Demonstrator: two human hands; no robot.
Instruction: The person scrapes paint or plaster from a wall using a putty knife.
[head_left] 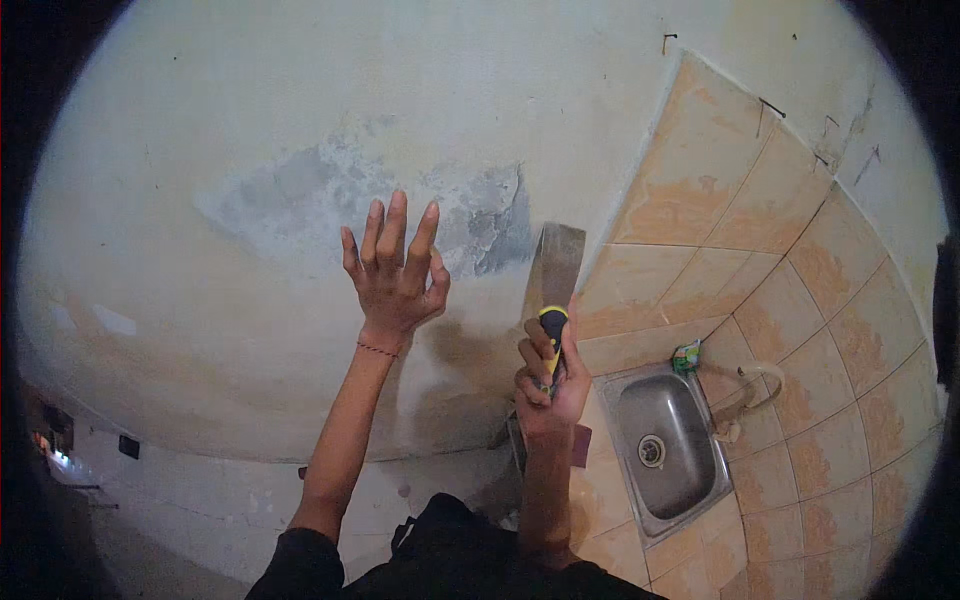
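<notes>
Ahead of me is a pale painted wall (250, 90) with a rough grey patch (290, 190) where the paint has come away; flaking edges show at its right end. My left hand (392, 265) is raised before the lower part of this patch, fingers spread and holding nothing. Whether its fingertips touch the wall I cannot tell. In my right hand (556, 385) is a putty knife (557, 265) with a black and yellow handle. Its wide metal blade points up, beside the right end of the patch and near the tile edge.
Orange and cream tiles (690, 190) cover the wall on the right. Below them a steel sink (660, 440) is set in a tiled counter, with a curved faucet (765, 375) and a small green packet (687, 357) by its rim. Nails (771, 107) stick out along the upper tile edge.
</notes>
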